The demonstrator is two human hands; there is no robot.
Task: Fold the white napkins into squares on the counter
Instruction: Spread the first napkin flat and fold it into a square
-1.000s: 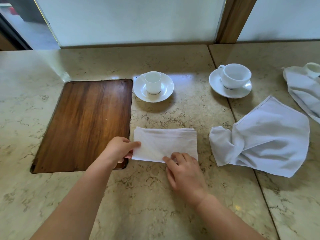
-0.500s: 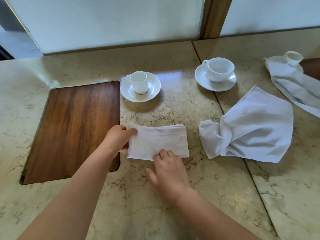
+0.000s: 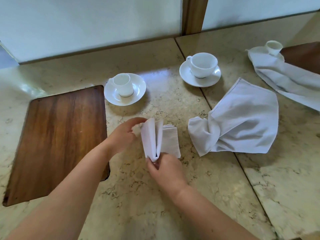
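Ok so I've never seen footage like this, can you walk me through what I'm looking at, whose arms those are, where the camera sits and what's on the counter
There is no machine: the camera is worn on a person's head and looks down at their own bare arms. The left hand lifts one half of a partly folded white napkin while the right hand pinches its near corner. On the marble counter also lie a crumpled napkin, a third napkin at far right, two white cups on saucers, and an inset wooden board.

Bright daylight from rear windows, counter [image 3: 155,205] glare, wide-angle bowing
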